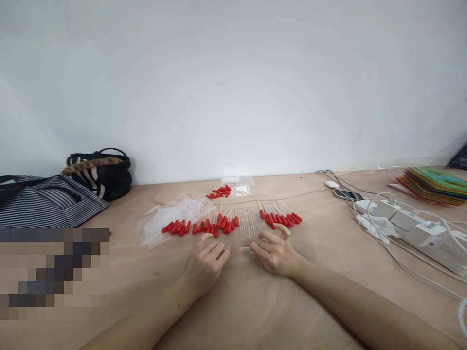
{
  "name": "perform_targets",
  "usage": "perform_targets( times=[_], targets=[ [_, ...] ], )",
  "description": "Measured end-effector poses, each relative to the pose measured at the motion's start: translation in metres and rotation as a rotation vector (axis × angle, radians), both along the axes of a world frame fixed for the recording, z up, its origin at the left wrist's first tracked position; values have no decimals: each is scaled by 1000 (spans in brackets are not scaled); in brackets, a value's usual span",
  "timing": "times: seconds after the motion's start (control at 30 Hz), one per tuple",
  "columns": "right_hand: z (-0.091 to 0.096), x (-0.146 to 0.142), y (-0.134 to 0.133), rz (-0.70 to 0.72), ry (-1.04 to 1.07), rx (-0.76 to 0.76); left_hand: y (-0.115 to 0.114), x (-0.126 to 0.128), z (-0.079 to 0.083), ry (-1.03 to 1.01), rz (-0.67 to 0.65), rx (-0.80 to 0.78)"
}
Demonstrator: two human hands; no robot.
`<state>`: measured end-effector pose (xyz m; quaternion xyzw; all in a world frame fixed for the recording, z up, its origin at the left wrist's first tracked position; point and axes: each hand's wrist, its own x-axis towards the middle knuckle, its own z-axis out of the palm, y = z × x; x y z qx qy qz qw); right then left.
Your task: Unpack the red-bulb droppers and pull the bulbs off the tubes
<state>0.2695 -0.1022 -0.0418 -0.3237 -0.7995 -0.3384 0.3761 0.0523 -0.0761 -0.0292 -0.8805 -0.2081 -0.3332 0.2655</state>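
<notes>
Small clear tube (244, 249) low over the table (328, 243), pinched at one end by right hand (276, 253). Left hand (207, 260) just beside, loosely curled, grasping nothing. Beyond: bare tubes (250, 223) between rows of red-capped droppers (204, 226); plastic bags (171, 218) farther left.

Left of the left hand (206, 265), a patch (54, 272) is pixelated beyond recognition. A tiny clear piece (244, 249) at the tips of the right hand (277, 253) cannot be identified, nor can a grip on it be told. Far right, a cable (462, 316) is cut off.
</notes>
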Motion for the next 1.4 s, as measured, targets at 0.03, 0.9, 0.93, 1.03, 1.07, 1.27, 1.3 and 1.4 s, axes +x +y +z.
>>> perform_targets(
  times=[0.03,0.9,0.93,1.03,1.07,1.27,1.3,1.4],
  targets=[
    [-1,3,1,-27,34,-41,2,-3,1,-14,21,-18],
    [3,-16,51,-454,104,-669,38,-84,36,-324,644,-463],
    [3,-15,49,-446,105,-666,41,-92,39,-339,730,-523],
    [3,-13,43,-402,118,-627,46,-110,45,-348,879,-643],
    [3,-11,41,-381,126,-599,48,-113,45,-343,897,-667],
    [2,13,25,-331,201,-440,49,-118,40,-315,899,-819],
    [2,18,24,-334,216,-428,49,-116,39,-317,897,-837],
    [4,32,23,-380,313,-380,48,-113,38,-316,868,-898]
  ],
)
